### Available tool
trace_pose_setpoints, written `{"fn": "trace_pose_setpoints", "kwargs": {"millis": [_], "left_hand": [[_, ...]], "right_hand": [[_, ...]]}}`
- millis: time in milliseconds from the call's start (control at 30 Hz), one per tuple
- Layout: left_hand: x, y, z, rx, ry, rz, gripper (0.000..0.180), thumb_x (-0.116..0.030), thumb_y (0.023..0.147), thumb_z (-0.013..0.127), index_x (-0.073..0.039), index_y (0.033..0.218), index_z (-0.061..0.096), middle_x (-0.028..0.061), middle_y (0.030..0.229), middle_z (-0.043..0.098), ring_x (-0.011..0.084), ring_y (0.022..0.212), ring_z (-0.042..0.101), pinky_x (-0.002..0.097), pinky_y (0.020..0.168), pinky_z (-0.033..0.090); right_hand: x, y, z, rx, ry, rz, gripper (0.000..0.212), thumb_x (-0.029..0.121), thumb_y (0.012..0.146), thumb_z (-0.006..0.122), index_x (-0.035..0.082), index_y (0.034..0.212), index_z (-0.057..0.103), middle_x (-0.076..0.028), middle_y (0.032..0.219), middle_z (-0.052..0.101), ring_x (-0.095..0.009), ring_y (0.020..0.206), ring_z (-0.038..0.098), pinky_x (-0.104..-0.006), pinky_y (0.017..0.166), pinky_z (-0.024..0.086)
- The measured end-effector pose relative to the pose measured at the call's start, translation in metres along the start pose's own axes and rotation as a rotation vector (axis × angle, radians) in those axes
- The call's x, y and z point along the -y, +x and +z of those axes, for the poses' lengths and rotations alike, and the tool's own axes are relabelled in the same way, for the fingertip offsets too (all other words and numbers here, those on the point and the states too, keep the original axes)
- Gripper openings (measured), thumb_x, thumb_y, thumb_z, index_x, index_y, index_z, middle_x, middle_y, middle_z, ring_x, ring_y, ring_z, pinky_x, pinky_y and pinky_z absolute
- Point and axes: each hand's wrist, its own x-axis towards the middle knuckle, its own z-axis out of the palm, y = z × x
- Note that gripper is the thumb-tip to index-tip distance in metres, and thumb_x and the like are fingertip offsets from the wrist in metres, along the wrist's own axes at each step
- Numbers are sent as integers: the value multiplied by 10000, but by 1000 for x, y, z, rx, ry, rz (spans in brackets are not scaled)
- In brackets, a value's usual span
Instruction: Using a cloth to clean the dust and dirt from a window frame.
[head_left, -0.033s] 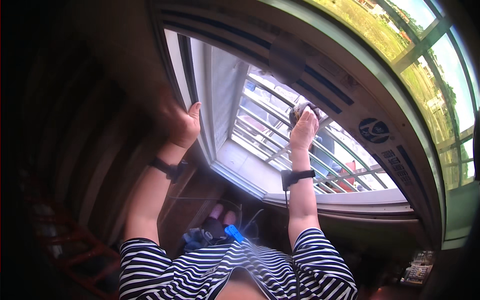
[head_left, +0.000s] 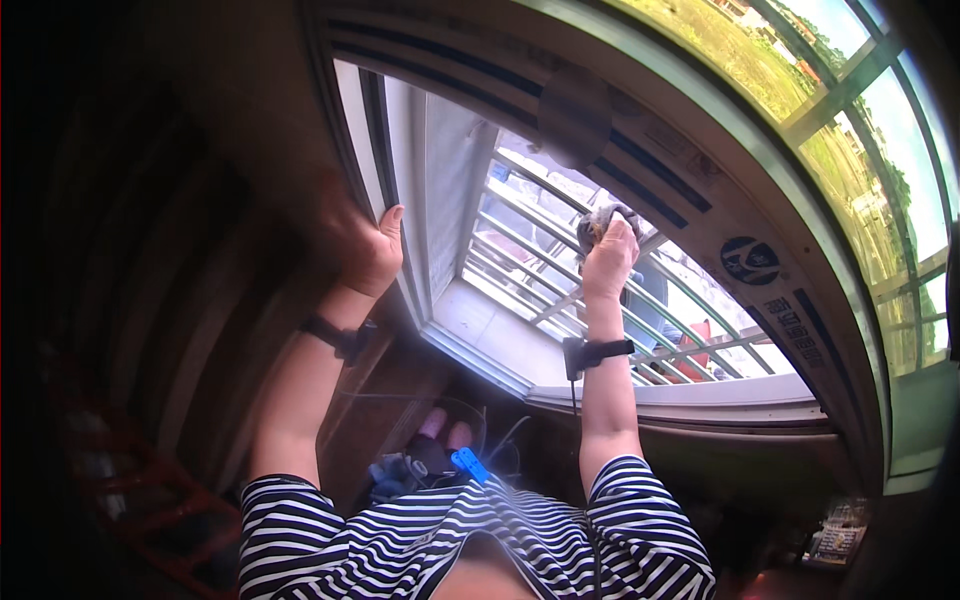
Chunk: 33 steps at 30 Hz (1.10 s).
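Observation:
A crumpled dark grey cloth [head_left: 597,224] is bunched in my right hand [head_left: 612,262], pressed between the fingers and thumb. That hand is raised in front of the window bars [head_left: 540,255], by the lower edge of a sash that carries blue stripes. At the left, my left hand [head_left: 372,250] grips the upright edge of the window frame [head_left: 374,140]. Its thumb lies on the pale side, while the fingers are in deep shadow on the other side and show only faintly. Both wrists wear dark bands.
The striped sash [head_left: 690,170] curves across the upper right, with a dark round patch [head_left: 574,115] on it. A white sill [head_left: 500,340] runs below the bars. Dim pleated curtain-like folds [head_left: 215,330] hang left. Below are a blue clip [head_left: 468,464] and my feet [head_left: 445,428].
My right hand and the cloth have shifted very slightly, with the wrist a touch to the right. My left hand keeps its place on the frame.

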Motion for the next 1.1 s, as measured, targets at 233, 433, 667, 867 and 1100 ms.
{"fn": "trace_pose_setpoints", "kwargs": {"millis": [233,433,667,867,1100], "left_hand": [[11,-11,-5,0,-17,15,818,-316,918,610,137,1419,148,335,1431,257,475,1280,312,514,1083,246],[9,-6,1,0,-114,15,807,-288,915,610,136,1422,147,347,1437,244,491,1304,278,536,1083,228],[12,-6,-2,-12,-241,-1,797,-139,816,705,127,1394,226,375,1368,313,538,1270,318,581,1086,239],[5,-2,5,-66,-268,8,796,-119,797,711,131,1389,241,381,1365,313,563,1279,304,598,1080,249],[12,5,-12,9,-218,10,664,-167,803,694,120,1298,357,374,1237,444,555,1136,454,606,991,355]], "right_hand": [[19,45,-72,-471,-109,-51,375,78,847,637,3,1189,502,-220,1163,540,-422,1056,505,-491,918,373],[17,72,-37,-215,-37,30,418,223,888,629,55,1226,450,-155,1151,553,-330,1097,520,-471,951,335],[124,120,-28,218,78,2,441,210,867,627,63,1243,448,-154,1185,534,-345,1136,494,-485,984,303],[160,143,17,-31,193,-183,529,180,833,625,66,1305,413,-150,1301,474,-349,1231,436,-497,1022,289],[92,119,-17,156,-204,-201,396,146,876,513,115,1259,418,-71,1233,508,-237,1182,487,-431,974,354]]}}
